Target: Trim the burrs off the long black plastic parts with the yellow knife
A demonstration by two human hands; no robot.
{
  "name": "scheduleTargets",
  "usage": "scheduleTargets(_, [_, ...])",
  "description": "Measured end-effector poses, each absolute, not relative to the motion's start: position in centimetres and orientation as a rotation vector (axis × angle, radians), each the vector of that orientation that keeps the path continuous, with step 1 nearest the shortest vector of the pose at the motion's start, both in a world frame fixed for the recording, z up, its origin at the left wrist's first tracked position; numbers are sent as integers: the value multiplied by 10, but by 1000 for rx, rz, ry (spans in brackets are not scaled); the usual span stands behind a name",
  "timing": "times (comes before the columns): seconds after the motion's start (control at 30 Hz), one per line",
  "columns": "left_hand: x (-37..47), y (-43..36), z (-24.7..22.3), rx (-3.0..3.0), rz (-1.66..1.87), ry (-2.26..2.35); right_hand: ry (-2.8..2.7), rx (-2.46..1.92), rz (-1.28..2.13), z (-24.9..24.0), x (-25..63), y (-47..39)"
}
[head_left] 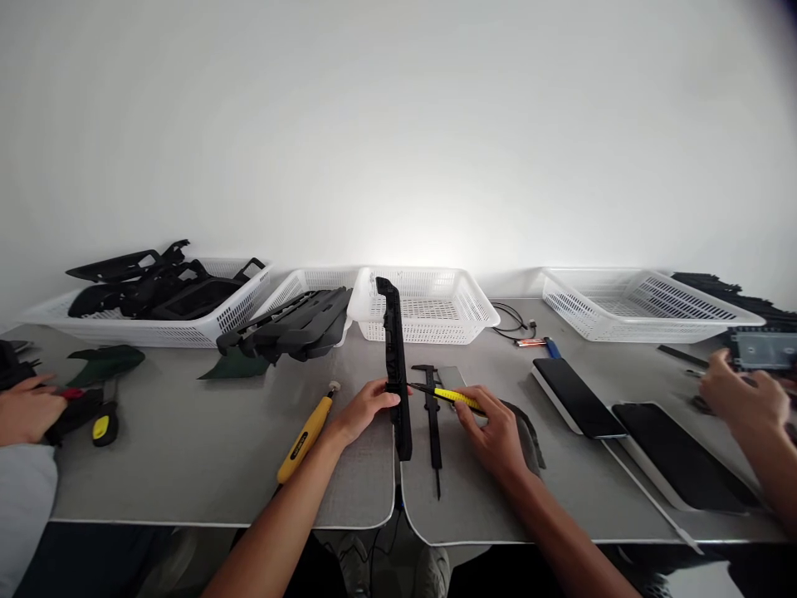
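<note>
My left hand (369, 409) grips a long black plastic trim piece (392, 349) at its lower half, fingers and thumb around its side. The piece stands on end across my view, over the seam between two tables. In my right hand (495, 423) is a yellow-handled knife (457, 397) with a thin dark tip. That tip meets the edge of the piece near my left fingers; whether it cuts in I cannot tell. Below the knife lies a black caliper (432, 415). A yellow pen-shaped power tool (305, 442) rests left of my left forearm.
White baskets line the wall: one with black parts (242, 311), a middle one (429, 336), another at right (623, 328). Grey-black panels (305, 324) overhang a smaller basket. Two black-topped devices (576, 399) lie at right. Co-workers' hands work at left (28, 411) and right (744, 394).
</note>
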State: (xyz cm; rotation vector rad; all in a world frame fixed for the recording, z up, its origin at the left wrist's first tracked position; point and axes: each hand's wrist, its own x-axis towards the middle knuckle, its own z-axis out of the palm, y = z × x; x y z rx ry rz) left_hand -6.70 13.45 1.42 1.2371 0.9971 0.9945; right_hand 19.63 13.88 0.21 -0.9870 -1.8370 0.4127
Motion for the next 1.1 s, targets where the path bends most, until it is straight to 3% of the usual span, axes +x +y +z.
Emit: scheduleTargets(1.1, [-62,134,18,1346,890,1046,-1882,-987,423,-1,195,139])
